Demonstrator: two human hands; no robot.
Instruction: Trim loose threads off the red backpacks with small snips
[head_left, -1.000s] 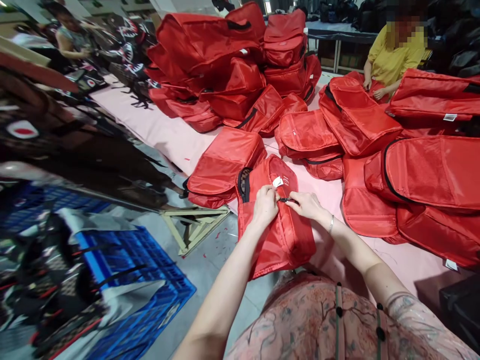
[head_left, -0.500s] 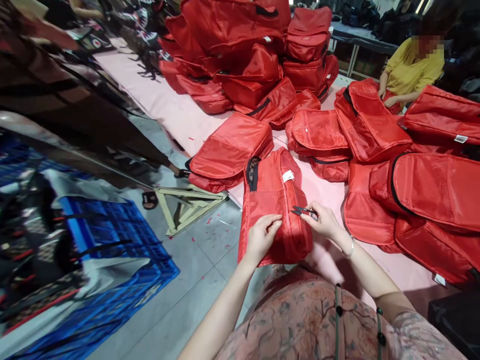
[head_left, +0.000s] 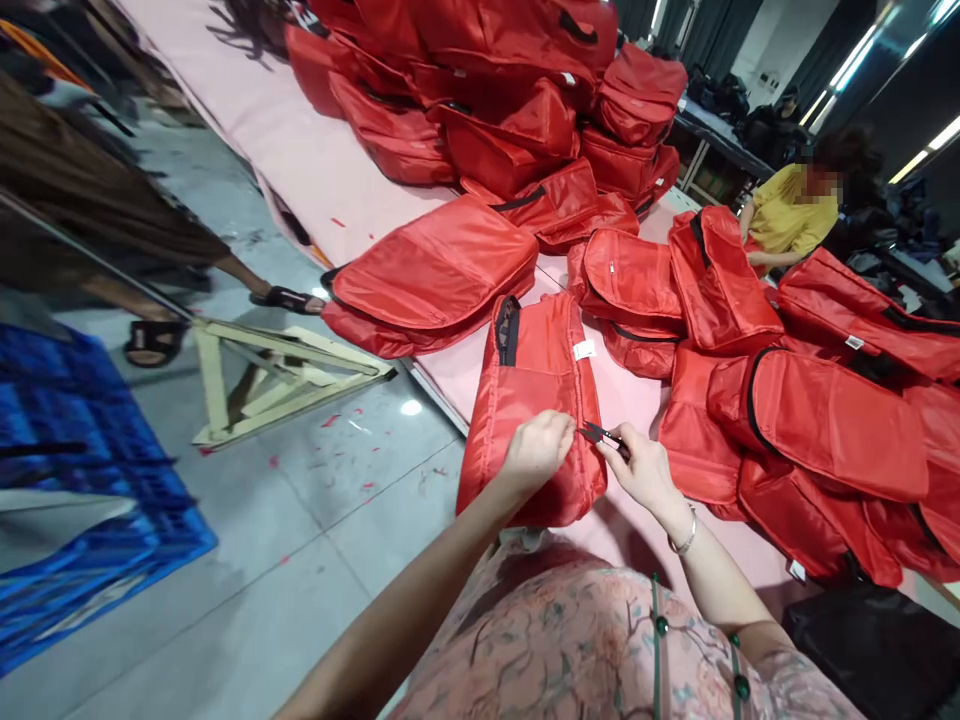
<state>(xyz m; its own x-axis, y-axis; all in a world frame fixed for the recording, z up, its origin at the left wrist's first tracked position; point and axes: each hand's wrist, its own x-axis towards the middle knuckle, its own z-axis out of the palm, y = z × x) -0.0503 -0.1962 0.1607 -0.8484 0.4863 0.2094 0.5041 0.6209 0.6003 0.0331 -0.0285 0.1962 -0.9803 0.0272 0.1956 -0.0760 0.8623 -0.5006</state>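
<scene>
The right hand [head_left: 643,468] grips a small pair of black thread snips [head_left: 604,438] between thumb and fingers, the blades pointing toward the left hand [head_left: 540,450]. The left hand rests on the red bag [head_left: 536,400] with its thumb and fingertips pinched together near the blade tips; whether a thread lies between them is too small to tell.

The red bag lies on the pink-covered bench [head_left: 442,375], beneath the left hand and reaching away beyond both hands. Past the hands, its far end shows a dark-edged opening [head_left: 508,332] on the left and a white tag [head_left: 584,349] on the right. A silvery bracelet [head_left: 683,530] circles the right wrist.

Just beyond and to the left of that bag lies another red bag [head_left: 442,265]. Farther ahead of the hands, more red bags are heaped in a tall pile [head_left: 495,110], and to the right of the right hand others overlap in a spread group [head_left: 832,420]. Well beyond them, a person in a yellow top [head_left: 787,215] is at the far side. Left of the hands, below the bench, a blue crate [head_left: 97,500] stands on the tiled floor [head_left: 300,540].
</scene>
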